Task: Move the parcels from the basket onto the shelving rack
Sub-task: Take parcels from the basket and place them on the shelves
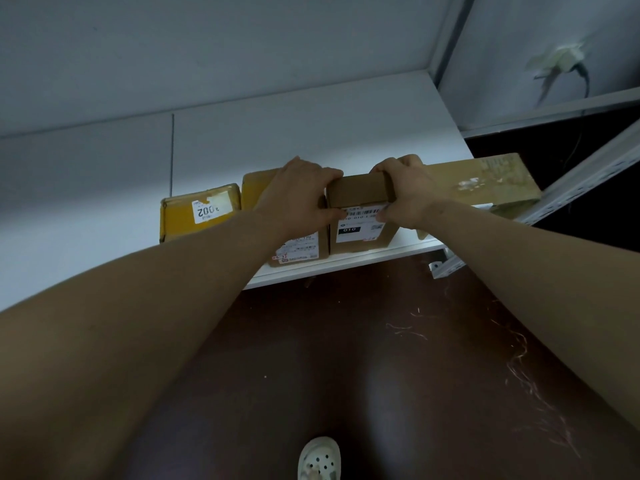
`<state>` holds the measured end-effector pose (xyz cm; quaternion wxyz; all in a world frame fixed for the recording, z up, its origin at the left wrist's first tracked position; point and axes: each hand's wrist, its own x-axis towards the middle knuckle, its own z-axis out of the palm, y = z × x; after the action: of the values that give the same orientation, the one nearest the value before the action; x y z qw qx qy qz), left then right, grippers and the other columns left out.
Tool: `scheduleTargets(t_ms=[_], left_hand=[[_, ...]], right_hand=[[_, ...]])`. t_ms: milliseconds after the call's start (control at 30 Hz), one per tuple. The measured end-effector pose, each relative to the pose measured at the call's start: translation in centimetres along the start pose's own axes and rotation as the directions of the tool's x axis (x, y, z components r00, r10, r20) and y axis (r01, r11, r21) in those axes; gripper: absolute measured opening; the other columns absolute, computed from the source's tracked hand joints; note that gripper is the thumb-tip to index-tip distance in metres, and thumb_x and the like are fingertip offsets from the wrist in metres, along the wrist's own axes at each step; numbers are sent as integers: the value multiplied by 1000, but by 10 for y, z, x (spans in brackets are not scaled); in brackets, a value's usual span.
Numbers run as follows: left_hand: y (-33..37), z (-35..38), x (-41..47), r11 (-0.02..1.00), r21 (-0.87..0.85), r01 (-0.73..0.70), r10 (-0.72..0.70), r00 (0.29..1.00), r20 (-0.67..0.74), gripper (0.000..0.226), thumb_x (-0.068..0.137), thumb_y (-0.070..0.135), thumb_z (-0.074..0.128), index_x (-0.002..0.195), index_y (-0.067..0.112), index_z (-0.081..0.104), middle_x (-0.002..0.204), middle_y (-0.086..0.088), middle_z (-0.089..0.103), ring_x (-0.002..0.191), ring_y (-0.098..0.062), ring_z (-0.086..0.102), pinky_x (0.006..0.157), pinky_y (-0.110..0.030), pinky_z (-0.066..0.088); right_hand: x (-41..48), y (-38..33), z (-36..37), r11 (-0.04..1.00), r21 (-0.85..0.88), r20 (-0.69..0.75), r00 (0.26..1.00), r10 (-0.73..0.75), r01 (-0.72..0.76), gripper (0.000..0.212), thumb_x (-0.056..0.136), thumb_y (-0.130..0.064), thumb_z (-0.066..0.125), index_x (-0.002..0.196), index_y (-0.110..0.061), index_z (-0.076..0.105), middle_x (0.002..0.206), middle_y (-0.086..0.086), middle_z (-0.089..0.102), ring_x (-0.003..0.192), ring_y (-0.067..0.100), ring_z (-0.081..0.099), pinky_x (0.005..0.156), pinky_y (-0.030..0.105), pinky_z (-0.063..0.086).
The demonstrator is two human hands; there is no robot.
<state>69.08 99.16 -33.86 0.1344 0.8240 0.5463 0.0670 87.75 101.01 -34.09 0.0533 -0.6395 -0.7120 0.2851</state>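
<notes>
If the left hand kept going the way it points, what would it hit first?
The left hand already grips the small brown box, so that first. Past it, probably the long flat parcel; depth is unclear.

Both hands, left (298,188) and right (408,192), around a labelled cardboard parcel (360,216) on the white shelf (311,133), between other parcels.
</notes>
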Motion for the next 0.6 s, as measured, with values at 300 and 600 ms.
scheduleTargets(t_ms=[300, 600], left_hand=[[2, 2, -3, 998, 25, 52, -54, 996, 65, 78, 86, 48, 63, 148, 16, 28, 126, -9, 54, 117, -23, 47, 92, -26, 28], [16, -32, -29, 990, 31, 135, -138, 983, 125, 94, 83, 52, 64, 153, 18, 12, 149, -7, 39, 137, -27, 34, 111, -42, 23]], right_hand=[[-4, -2, 3, 998, -14, 4, 998, 65, -65, 98, 69, -9, 82, 148, -27, 25, 150, 9, 14, 137, 31, 24, 108, 41, 38], [-39, -14, -23, 995, -61, -26, 997, 71, -73, 110, 66, -23, 86, 151, -28, 16, 156, 8, 6, 143, 31, 7, 107, 52, 37]])
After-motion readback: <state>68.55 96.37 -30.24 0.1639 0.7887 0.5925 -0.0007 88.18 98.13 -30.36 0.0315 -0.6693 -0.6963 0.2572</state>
